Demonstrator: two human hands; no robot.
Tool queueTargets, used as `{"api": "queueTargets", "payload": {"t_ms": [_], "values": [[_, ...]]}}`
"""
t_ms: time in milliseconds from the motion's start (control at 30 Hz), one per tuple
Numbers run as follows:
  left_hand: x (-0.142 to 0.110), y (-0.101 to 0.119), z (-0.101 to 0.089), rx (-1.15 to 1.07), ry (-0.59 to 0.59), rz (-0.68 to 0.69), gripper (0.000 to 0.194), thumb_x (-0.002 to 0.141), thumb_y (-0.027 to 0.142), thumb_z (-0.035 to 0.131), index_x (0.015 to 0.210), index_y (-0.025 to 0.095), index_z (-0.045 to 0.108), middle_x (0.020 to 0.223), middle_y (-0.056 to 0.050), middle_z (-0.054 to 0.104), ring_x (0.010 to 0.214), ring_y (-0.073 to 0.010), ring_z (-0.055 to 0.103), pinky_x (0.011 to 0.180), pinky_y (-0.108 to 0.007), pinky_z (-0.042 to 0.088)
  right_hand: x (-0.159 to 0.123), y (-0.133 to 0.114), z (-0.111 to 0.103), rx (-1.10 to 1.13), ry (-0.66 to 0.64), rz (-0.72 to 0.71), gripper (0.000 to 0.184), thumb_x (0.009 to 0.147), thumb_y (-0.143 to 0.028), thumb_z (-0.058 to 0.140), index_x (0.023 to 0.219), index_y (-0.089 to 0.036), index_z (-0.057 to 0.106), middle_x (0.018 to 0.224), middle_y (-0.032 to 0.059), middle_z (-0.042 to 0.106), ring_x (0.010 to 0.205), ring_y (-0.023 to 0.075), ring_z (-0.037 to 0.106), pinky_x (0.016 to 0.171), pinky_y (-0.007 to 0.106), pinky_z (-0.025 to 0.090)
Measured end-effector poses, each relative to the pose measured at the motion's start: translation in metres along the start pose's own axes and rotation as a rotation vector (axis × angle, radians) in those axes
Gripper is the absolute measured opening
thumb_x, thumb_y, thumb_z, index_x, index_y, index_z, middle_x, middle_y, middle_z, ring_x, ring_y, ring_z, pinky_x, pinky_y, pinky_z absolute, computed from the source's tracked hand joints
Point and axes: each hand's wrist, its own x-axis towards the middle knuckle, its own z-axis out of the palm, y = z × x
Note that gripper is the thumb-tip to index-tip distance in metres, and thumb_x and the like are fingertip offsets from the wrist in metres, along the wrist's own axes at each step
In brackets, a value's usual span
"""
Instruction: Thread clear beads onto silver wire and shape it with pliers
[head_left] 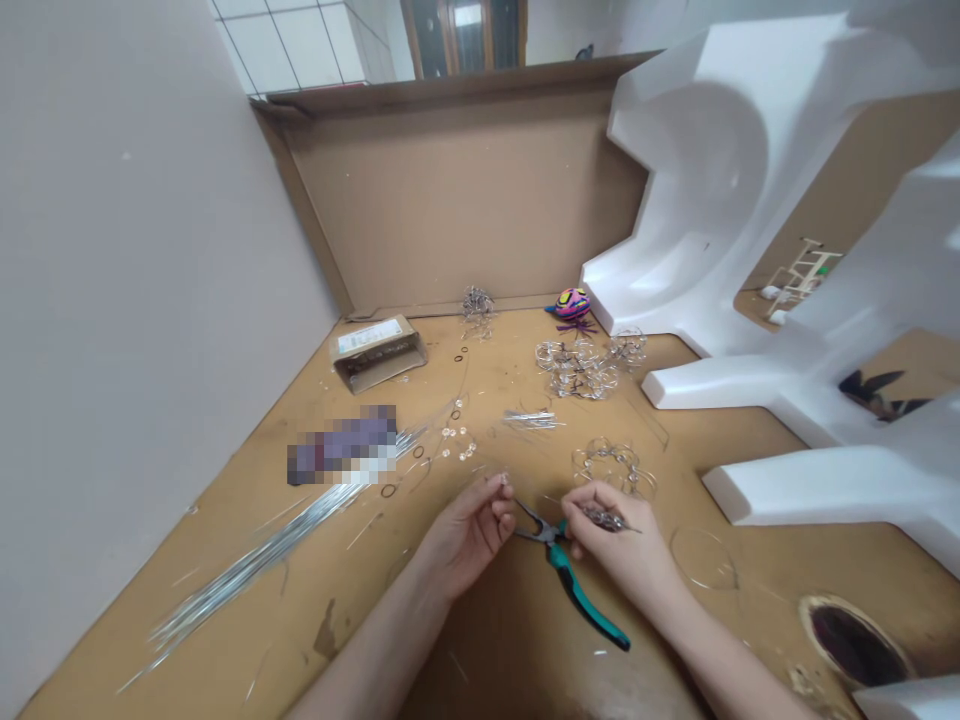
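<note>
The right hand (611, 550) pinches a wire coil (604, 518); the left hand (469, 535) has its fingers pressed together, on what I cannot tell. Teal-handled pliers (581, 595) lie just between them on the table (495, 400).

The scuffed tan desk (720, 430) has a dark oval hole (855, 645) near its front right corner, and white foam blocks (825, 480) stand along its right side. Long silver wire rods (255, 560) fan across the left, just below a blurred object (345, 445) and a small cardboard box (377, 355). Clear beads (456, 440), coiled wire shapes (577, 370), a bright painted ball (572, 304) and a thin wire ring (703, 558) lie scattered across the middle and right, with teal-handled pliers (574, 585) toward the front.
</note>
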Motion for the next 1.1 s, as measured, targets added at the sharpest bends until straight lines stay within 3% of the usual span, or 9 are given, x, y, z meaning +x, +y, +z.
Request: {"api": "queueTargets", "payload": {"t_ms": [467,767,1100], "values": [[-0.002,-0.003,0.001,0.206,0.013,0.157,0.007,0.074,0.014,0.063,0.079,0.013,0.058,0.070,0.001,0.058,0.056,-0.0031,0.052,0.057,-0.015,0.047,0.000,0.000,0.000,-0.006,0.003,0.019,0.013,0.074,-0.029,0.053,0.069,-0.018,0.057,0.046,-0.0020,0.057,0.044,0.0128,0.054,0.050,0.023,0.042],[-0.002,-0.010,0.000,0.720,0.134,0.537,0.012,0.071,0.021,0.066,0.078,0.017,0.057,0.068,0.003,0.058,0.063,-0.0065,0.055,0.065,-0.018,0.043,-0.001,0.000,0.002,0.029,0.005,0.029,0.014,0.073,-0.029,0.054,0.066,-0.017,0.057,0.045,-0.0021,0.057,0.041,0.0115,0.054,0.048,0.022,0.042],[-0.004,-0.025,0.006,0.788,0.022,0.378,0.014,0.067,0.025,0.069,0.073,0.015,0.060,0.066,0.000,0.059,0.060,-0.0104,0.054,0.060,-0.023,0.044,0.002,-0.006,0.005,0.379,-0.210,0.181,0.029,0.070,-0.043,0.059,0.067,-0.015,0.052,0.049,-0.0007,0.060,0.035,0.0112,0.055,0.039,0.021,0.041]]}}
